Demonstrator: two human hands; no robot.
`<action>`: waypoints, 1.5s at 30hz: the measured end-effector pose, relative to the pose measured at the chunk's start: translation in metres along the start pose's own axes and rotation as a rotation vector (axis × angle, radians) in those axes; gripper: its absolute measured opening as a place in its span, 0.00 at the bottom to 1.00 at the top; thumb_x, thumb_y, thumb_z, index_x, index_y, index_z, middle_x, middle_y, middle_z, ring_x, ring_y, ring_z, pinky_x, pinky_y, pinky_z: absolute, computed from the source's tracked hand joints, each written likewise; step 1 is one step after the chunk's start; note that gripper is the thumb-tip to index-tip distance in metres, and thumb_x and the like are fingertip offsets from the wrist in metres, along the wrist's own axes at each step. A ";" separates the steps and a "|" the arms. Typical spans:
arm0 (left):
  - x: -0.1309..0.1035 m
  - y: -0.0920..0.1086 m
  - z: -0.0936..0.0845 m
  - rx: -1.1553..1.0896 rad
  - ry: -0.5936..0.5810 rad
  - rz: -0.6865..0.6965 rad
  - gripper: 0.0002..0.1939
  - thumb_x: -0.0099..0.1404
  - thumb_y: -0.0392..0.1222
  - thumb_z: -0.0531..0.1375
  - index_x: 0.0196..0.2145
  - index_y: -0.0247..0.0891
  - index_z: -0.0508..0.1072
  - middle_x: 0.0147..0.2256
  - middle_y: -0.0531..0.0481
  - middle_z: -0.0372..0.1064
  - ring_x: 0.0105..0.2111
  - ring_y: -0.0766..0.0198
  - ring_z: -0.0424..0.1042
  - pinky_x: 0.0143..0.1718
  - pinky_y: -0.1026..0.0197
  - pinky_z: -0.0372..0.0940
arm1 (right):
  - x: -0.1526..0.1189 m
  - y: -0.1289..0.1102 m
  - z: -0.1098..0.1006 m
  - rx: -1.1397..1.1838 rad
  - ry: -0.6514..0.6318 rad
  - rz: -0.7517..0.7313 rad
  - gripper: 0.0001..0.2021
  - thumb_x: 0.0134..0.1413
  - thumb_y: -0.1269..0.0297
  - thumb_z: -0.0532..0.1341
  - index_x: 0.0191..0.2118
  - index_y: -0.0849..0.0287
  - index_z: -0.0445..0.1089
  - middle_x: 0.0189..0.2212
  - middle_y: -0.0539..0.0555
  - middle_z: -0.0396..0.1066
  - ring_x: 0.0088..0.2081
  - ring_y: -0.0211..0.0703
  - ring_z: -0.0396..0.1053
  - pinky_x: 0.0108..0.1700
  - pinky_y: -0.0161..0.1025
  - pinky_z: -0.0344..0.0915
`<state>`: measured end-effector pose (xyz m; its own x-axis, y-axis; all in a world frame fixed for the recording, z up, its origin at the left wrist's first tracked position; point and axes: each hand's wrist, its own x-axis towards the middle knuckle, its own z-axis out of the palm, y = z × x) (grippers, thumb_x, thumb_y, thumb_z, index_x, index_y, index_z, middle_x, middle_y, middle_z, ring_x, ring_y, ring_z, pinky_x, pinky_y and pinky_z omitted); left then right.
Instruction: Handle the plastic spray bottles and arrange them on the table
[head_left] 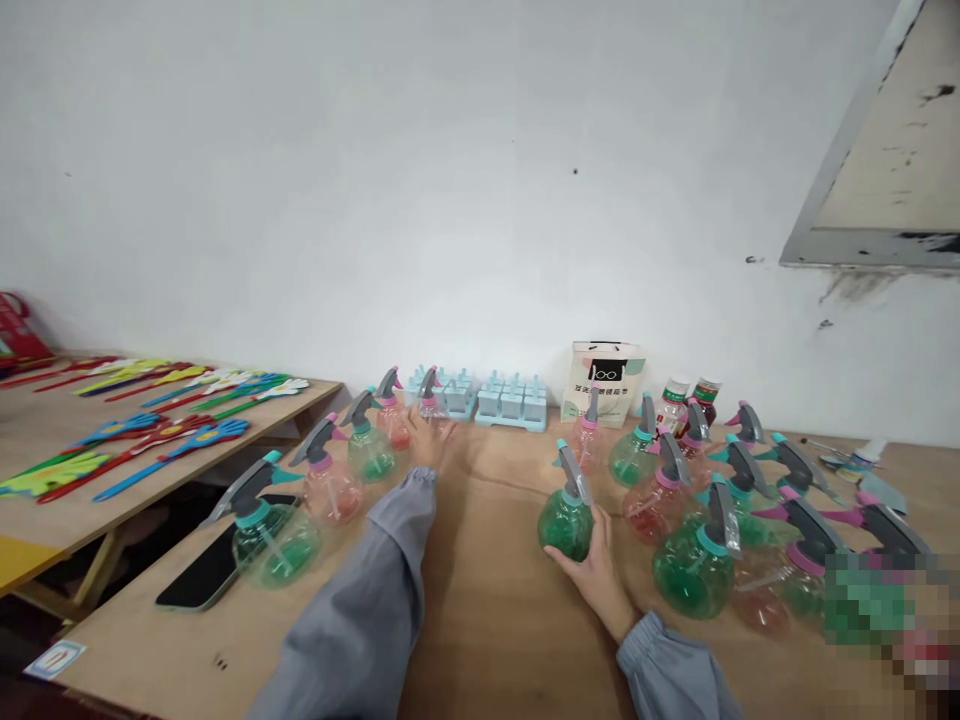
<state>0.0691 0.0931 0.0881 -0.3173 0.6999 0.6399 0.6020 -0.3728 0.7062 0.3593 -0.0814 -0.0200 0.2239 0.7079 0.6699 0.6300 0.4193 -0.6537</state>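
My right hand (598, 580) is wrapped round the lower body of a green spray bottle (564, 524), which stands upright with a grey trigger head. At the back left, my left hand (427, 440) grips a clear pinkish spray bottle (433, 407) with a grey and pink head; the hand covers most of its body. Beside that hand stand a pink spray bottle (393, 424) and a green spray bottle (372, 454). Nearer to me on the left are another pink spray bottle (332, 492) and a clear one with green liquid (276, 548).
Several more spray bottles (694, 575) crowd the right side. Along the wall stand light-blue ice-pop moulds (512, 405), a paper bag (603, 385) and two small jars (673, 405). A phone (202, 572) lies at left. Colourful hand-shaped clappers (172, 450) cover the neighbouring table.
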 end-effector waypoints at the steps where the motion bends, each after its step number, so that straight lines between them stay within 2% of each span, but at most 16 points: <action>1: -0.011 0.005 0.001 -0.038 -0.013 0.025 0.37 0.64 0.56 0.61 0.61 0.33 0.54 0.61 0.31 0.51 0.64 0.41 0.51 0.60 0.41 0.56 | 0.000 0.000 0.001 0.025 -0.008 0.016 0.41 0.49 0.44 0.68 0.63 0.59 0.53 0.56 0.64 0.63 0.58 0.60 0.65 0.60 0.58 0.64; 2: -0.024 0.011 0.003 -0.067 -0.050 0.038 0.35 0.64 0.57 0.60 0.60 0.34 0.56 0.59 0.32 0.54 0.61 0.43 0.57 0.58 0.42 0.59 | -0.001 0.000 0.003 0.050 -0.022 0.034 0.42 0.48 0.44 0.68 0.63 0.59 0.53 0.56 0.64 0.63 0.58 0.61 0.66 0.59 0.59 0.64; 4: -0.057 0.029 0.003 -0.240 -0.290 0.129 0.34 0.64 0.58 0.59 0.60 0.36 0.58 0.57 0.33 0.59 0.57 0.47 0.64 0.57 0.42 0.61 | -0.003 -0.003 0.006 0.099 -0.053 0.070 0.43 0.48 0.45 0.69 0.64 0.59 0.51 0.57 0.65 0.64 0.58 0.61 0.66 0.59 0.59 0.65; 7: -0.110 0.063 -0.001 -0.421 -0.622 0.200 0.46 0.57 0.58 0.66 0.66 0.39 0.53 0.64 0.33 0.55 0.64 0.44 0.57 0.64 0.40 0.54 | -0.009 -0.011 0.013 0.162 -0.085 0.080 0.45 0.47 0.46 0.70 0.65 0.58 0.49 0.59 0.66 0.63 0.59 0.61 0.66 0.59 0.59 0.66; 10: -0.147 0.095 -0.005 -0.482 -0.703 0.177 0.53 0.50 0.54 0.71 0.67 0.40 0.52 0.66 0.35 0.53 0.67 0.42 0.52 0.67 0.41 0.49 | -0.020 -0.021 0.019 0.209 -0.148 0.064 0.46 0.49 0.47 0.69 0.66 0.57 0.47 0.61 0.67 0.61 0.61 0.60 0.65 0.59 0.58 0.66; 12: -0.156 0.108 -0.006 -0.524 -0.658 0.102 0.47 0.52 0.51 0.70 0.65 0.39 0.56 0.63 0.36 0.58 0.65 0.45 0.57 0.66 0.42 0.51 | -0.028 -0.028 0.019 0.212 -0.213 0.052 0.47 0.49 0.47 0.69 0.67 0.57 0.46 0.62 0.67 0.61 0.62 0.59 0.64 0.60 0.57 0.65; 15: -0.149 0.113 -0.007 -0.616 -0.569 -0.069 0.33 0.55 0.46 0.68 0.57 0.39 0.65 0.56 0.39 0.67 0.58 0.49 0.66 0.62 0.46 0.57 | -0.035 -0.035 0.016 0.211 -0.320 -0.013 0.44 0.49 0.48 0.69 0.66 0.56 0.50 0.62 0.65 0.61 0.63 0.58 0.63 0.62 0.55 0.64; 17: -0.136 0.109 -0.011 -0.692 -0.555 -0.200 0.29 0.52 0.44 0.69 0.52 0.39 0.69 0.52 0.41 0.70 0.51 0.53 0.71 0.57 0.49 0.62 | -0.033 -0.036 0.012 0.217 -0.327 -0.030 0.36 0.55 0.49 0.65 0.65 0.55 0.53 0.61 0.63 0.63 0.62 0.55 0.63 0.63 0.54 0.62; 20: -0.115 0.102 -0.022 -0.791 -0.567 -0.426 0.30 0.48 0.44 0.71 0.49 0.39 0.72 0.46 0.44 0.73 0.42 0.58 0.74 0.47 0.56 0.66 | -0.010 -0.032 0.011 0.184 -0.147 0.039 0.27 0.63 0.51 0.58 0.63 0.55 0.55 0.59 0.62 0.64 0.61 0.52 0.63 0.63 0.54 0.61; 22: -0.105 0.100 -0.030 -0.864 -0.606 -0.564 0.28 0.48 0.48 0.72 0.47 0.37 0.74 0.43 0.44 0.75 0.41 0.59 0.74 0.42 0.60 0.66 | 0.019 -0.026 0.015 0.125 0.013 0.049 0.28 0.63 0.51 0.57 0.63 0.57 0.54 0.59 0.63 0.62 0.62 0.53 0.61 0.64 0.56 0.58; 24: -0.099 0.100 -0.039 -0.960 -0.677 -0.658 0.28 0.48 0.52 0.71 0.45 0.36 0.76 0.42 0.43 0.76 0.42 0.58 0.74 0.39 0.63 0.65 | 0.054 -0.017 0.022 0.061 0.125 -0.021 0.31 0.62 0.49 0.57 0.64 0.60 0.51 0.61 0.66 0.58 0.65 0.54 0.56 0.66 0.58 0.54; 28: -0.098 0.109 -0.056 -1.103 -0.851 -0.687 0.26 0.51 0.52 0.71 0.46 0.38 0.77 0.45 0.42 0.76 0.49 0.55 0.73 0.40 0.64 0.64 | 0.119 0.005 0.038 -0.123 0.329 -0.019 0.38 0.59 0.41 0.55 0.64 0.65 0.48 0.61 0.72 0.54 0.65 0.60 0.52 0.64 0.61 0.53; 32: -0.098 0.119 -0.069 -1.084 -1.024 -0.555 0.20 0.53 0.44 0.70 0.44 0.37 0.78 0.46 0.41 0.77 0.51 0.54 0.72 0.41 0.63 0.64 | 0.153 0.023 0.049 -0.272 0.329 0.066 0.43 0.57 0.37 0.54 0.64 0.69 0.47 0.61 0.77 0.56 0.64 0.67 0.53 0.63 0.64 0.53; 38: -0.094 0.126 -0.072 -1.110 -1.088 -0.590 0.17 0.46 0.34 0.65 0.38 0.37 0.77 0.42 0.43 0.78 0.49 0.54 0.74 0.46 0.58 0.65 | 0.146 0.037 0.051 -0.334 0.221 0.147 0.40 0.56 0.40 0.55 0.61 0.70 0.53 0.55 0.77 0.63 0.58 0.68 0.62 0.57 0.61 0.59; 42: -0.095 0.129 -0.067 -1.155 -1.050 -0.556 0.17 0.43 0.32 0.61 0.34 0.37 0.77 0.42 0.42 0.79 0.51 0.50 0.73 0.54 0.51 0.63 | 0.116 0.033 0.040 -0.230 0.237 0.054 0.40 0.54 0.37 0.56 0.60 0.67 0.56 0.53 0.73 0.64 0.55 0.64 0.63 0.55 0.59 0.61; 45: -0.096 0.131 -0.061 -1.150 -0.990 -0.513 0.18 0.41 0.32 0.60 0.34 0.38 0.76 0.39 0.44 0.79 0.50 0.49 0.74 0.55 0.49 0.63 | 0.086 0.024 0.027 -0.161 0.256 0.006 0.40 0.53 0.38 0.59 0.61 0.66 0.56 0.53 0.70 0.64 0.56 0.61 0.62 0.57 0.59 0.60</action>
<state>0.1337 -0.0601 0.1370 0.5506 0.8197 0.1580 -0.4043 0.0962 0.9096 0.3737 0.0048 0.0126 0.3951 0.5354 0.7465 0.7331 0.3060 -0.6074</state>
